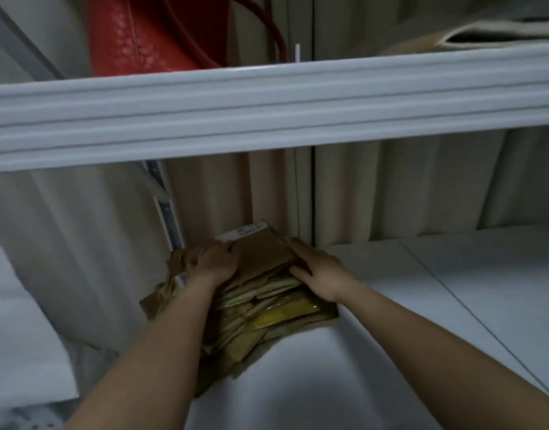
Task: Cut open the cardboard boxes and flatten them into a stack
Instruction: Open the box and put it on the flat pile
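Note:
A stack of flattened brown cardboard boxes (pixel 267 308) lies on a white shelf (pixel 422 290), pushed against the back wall. The top sheet (pixel 261 246) carries a white label at its far edge. My left hand (pixel 216 262) holds the left side of the top of the stack, fingers curled over the cardboard. My right hand (pixel 319 270) grips the right side, with fingers over the top sheet and thumb at the edge of the layers. Both forearms reach in from below.
A white shelf beam (pixel 267 110) crosses the view above the stack. A red bag (pixel 143 35) stands on that upper shelf at left. A beige item (pixel 484 32) lies at upper right. White material (pixel 25 321) sits to the left.

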